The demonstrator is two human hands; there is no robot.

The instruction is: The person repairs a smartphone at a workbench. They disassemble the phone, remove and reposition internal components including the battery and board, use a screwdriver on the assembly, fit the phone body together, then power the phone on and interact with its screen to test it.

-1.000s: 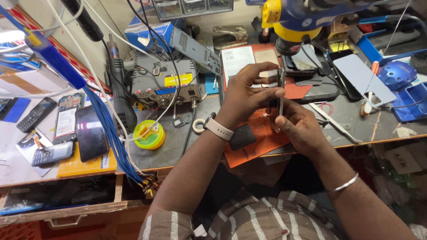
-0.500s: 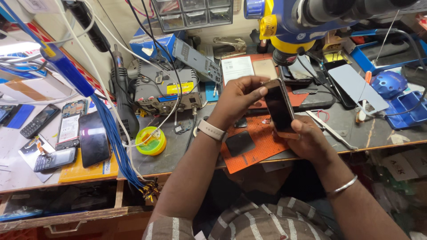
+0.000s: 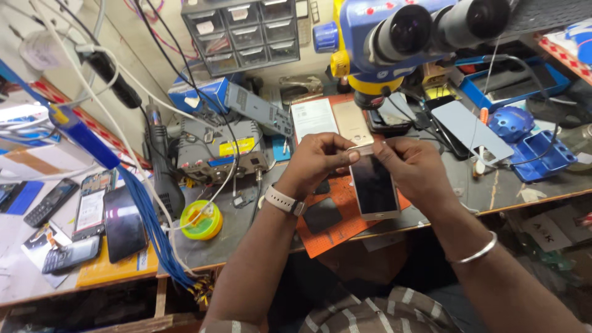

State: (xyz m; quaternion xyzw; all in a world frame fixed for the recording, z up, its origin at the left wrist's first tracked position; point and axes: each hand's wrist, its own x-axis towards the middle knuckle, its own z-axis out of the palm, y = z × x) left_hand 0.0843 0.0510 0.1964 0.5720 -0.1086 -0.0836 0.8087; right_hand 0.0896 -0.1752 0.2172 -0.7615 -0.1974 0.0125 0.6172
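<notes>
a smartphone (image 3: 373, 188) is pinched at its top edge by the left hand (image 3: 317, 163) and right hand (image 3: 416, 166), above the orange mat (image 3: 327, 237). half a second ago it was tilted in the right hand; now its dark screen is turned flat, facing up.

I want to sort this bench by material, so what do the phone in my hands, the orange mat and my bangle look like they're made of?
Phone: glossy glass front, going by the dark reflective face; pale rim, metal or plastic, hard to tell. It is held by the left hand and right hand.
Orange mat: matte and flat, probably silicone or rubber.
Bangle: shiny silver, likely metal.
</notes>
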